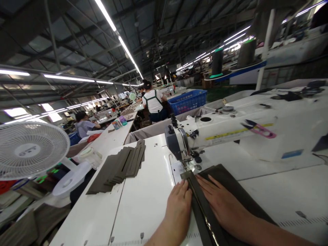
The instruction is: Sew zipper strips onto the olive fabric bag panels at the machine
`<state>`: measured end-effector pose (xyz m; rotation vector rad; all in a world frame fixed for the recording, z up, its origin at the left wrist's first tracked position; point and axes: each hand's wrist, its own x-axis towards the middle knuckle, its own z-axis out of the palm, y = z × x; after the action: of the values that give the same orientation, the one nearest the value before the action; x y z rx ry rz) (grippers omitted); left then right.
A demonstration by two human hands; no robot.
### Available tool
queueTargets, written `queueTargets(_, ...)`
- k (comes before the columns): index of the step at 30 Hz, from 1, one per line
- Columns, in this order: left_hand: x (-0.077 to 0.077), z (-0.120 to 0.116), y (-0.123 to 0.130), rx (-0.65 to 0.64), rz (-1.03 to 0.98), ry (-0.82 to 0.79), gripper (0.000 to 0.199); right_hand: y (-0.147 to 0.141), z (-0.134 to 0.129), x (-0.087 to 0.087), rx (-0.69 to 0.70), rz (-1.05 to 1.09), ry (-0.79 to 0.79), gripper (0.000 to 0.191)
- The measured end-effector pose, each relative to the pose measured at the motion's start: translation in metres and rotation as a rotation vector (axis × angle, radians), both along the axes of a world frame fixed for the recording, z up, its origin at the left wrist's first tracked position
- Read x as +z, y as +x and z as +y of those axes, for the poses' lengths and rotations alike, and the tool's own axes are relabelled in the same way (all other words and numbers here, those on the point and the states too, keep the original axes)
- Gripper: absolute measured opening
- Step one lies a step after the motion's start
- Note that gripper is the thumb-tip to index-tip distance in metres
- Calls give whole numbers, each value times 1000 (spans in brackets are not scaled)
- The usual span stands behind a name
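Where the strip (198,195) runs: five o'clock from the machine (179,143).
Left hand (179,206): grip unclenched, fingertips at strip's edge.
Right hand (222,203): grip flat on cloth (232,179).

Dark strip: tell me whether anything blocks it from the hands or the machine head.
Nothing visible does: the left hand and right hand lie at the edges of the dark strip, whose far end is near the machine head; the stacked pieces lie off to the left.

Olive fabric strip (199,207) (gold line (209,227) lengthwise) lies flat, slanted
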<state>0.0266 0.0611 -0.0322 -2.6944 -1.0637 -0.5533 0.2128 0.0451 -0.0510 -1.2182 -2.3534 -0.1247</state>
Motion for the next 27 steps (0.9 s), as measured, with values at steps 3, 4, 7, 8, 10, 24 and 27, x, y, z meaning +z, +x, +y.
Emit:
queueTargets(3,-2,3,1,1,19,26,24,1,0,-2,-3,-10,8,51)
queueTargets(4,-2,3,2,-3,23,36,23,0,1,-3,-8,-15,15,51)
queueTargets(7,0,4,2,-37,26,60,23,-1,0,-5,-26,-30,32,51)
queueTargets(8,2,4,1,-46,26,65,25,-2,0,-4,-30,-31,30,52)
queueTargets(10,5,5,0,-64,25,76,29,-3,-1,-1,-35,-20,14,55)
queueTargets(24,-3,34,-30,-255,140,181,36,-1,4,25,-31,53,-54,45)
queueTargets(27,-3,40,-34,-288,154,188,35,1,5,29,-23,62,-109,45)
